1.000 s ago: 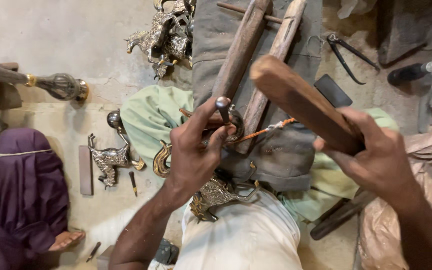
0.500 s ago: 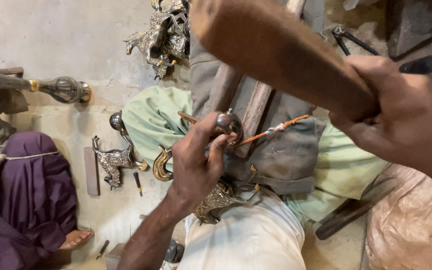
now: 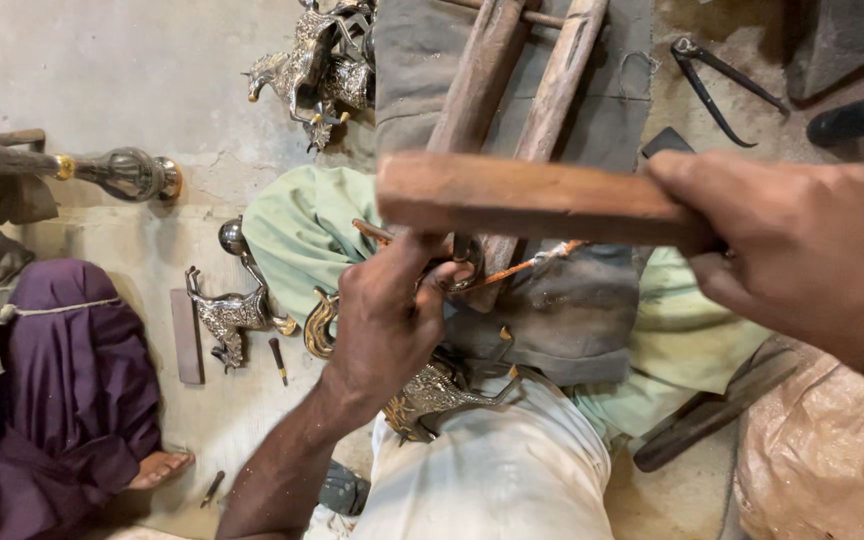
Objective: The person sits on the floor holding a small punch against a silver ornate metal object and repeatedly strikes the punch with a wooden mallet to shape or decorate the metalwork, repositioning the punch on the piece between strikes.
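Head view: the right hand [image 3: 802, 240] is closed around a wooden mallet [image 3: 532, 198], held level just above the left hand [image 3: 387, 320]. The left hand is closed on a small metal piece [image 3: 464, 262], pressed against two slanted wooden posts [image 3: 512, 110]. Below the left hand, an ornate brass figure [image 3: 437, 390] rests on the lap. Left of it, a brass animal figurine [image 3: 232, 315] lies on the floor [image 3: 102, 60].

Brown wooden mallet [image 3: 532, 198], pale green cloth [image 3: 297, 235], purple garment [image 3: 62, 390], silver-gold figurine [image 3: 232, 315].
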A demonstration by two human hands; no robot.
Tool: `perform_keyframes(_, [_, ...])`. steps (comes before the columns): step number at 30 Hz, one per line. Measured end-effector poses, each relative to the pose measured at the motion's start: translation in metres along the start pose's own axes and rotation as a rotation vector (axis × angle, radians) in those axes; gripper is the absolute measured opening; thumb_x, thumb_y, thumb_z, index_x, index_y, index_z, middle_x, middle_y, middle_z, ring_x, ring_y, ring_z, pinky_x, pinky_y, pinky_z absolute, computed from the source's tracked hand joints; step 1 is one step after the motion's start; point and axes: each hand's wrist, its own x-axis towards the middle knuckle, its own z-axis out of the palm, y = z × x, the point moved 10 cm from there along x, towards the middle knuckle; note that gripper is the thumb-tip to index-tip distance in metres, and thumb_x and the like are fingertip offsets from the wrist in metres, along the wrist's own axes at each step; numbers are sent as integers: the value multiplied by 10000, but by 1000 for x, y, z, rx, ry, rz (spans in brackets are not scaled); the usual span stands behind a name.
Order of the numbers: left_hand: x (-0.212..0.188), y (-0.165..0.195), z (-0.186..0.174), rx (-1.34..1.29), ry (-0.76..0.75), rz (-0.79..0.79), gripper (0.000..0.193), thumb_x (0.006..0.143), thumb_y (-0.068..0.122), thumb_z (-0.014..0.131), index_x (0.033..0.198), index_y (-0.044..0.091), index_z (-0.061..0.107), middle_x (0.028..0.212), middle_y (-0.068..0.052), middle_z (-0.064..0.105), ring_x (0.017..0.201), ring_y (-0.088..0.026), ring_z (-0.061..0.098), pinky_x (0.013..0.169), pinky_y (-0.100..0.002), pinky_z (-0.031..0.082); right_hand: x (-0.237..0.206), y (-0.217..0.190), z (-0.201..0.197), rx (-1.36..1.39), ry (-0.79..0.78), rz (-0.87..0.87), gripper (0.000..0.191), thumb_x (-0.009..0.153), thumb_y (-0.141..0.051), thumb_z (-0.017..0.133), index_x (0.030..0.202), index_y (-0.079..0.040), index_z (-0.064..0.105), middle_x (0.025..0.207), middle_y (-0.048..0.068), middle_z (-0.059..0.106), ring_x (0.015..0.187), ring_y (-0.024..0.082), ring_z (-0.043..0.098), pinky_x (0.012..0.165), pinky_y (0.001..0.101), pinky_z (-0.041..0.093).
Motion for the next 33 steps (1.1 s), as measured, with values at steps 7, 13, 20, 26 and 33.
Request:
perform_keyframes(7, [2, -3, 1, 132, -3, 0, 358, 913, -50, 699, 1244, 47, 607, 999, -138, 723, 884, -304, 758, 745, -395, 604, -7, -2, -1, -162, -34, -35, 624, 704, -42, 791, 1307, -51, 633, 1023, 151, 754, 821, 251, 751, 763, 377, 609])
perform_keyframes(13, [-2, -14, 6, 173, -73, -9, 316, 934, -9, 727, 1224, 72, 631, 1006, -118, 740, 860, -273, 761, 750, -377, 618, -17, 26, 2, 108, -80, 228, 699, 686, -21, 808, 1360, -64, 627, 926, 164, 734, 767, 212, 752, 720, 351, 614])
perform_keyframes(20, [-2, -4, 1, -20, -94, 146, 411, 961, -79, 649, 1336, 80, 593, 1164, -155, 747, 1017, -233, 792, 863, -341, 675, -61, 44, 11, 433, 179, 300, 521, 885, -160, 834, 1306, -26, 558, 814, 69, 689, 632, 130, 668, 585, 293, 517])
perform_keyframes(26, [32, -30, 19, -122, -463, -84, 498, 982, 9, 642, 1449, 153, 548, 1110, -121, 796, 971, -197, 804, 795, -321, 639, -96, 59, 57, 518, 365, 357, 459, 986, -195, 862, 1254, -22, 533, 914, 52, 688, 805, 84, 663, 728, 249, 537])
perform_keyframes(33, [53, 11, 60, 197, -813, 200, 583, 861, -21, 689, 1388, 207, 587, 1135, -80, 765, 806, -231, 790, 659, -419, 634, -119, 51, 119, 472, 489, 438, 560, 901, -137, 871, 1387, -29, 613, 950, 113, 689, 818, 143, 653, 762, 295, 538])
